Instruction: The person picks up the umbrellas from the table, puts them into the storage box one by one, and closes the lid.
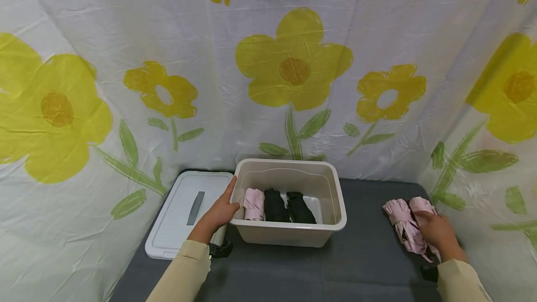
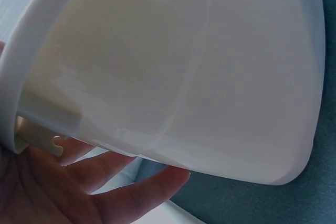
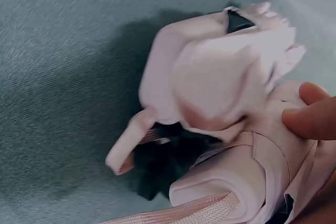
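pink fabric bundle (image 3: 262, 153), rolled, lightly creased

Head forward-down, wrists close, left sharing bin (image 1: 285, 236)

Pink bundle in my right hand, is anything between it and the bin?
Yes: the other pink bundle lies beside the held one, toward the beige bin. Past it, only dark tabletop shows before the bin's right wall; the top is open.
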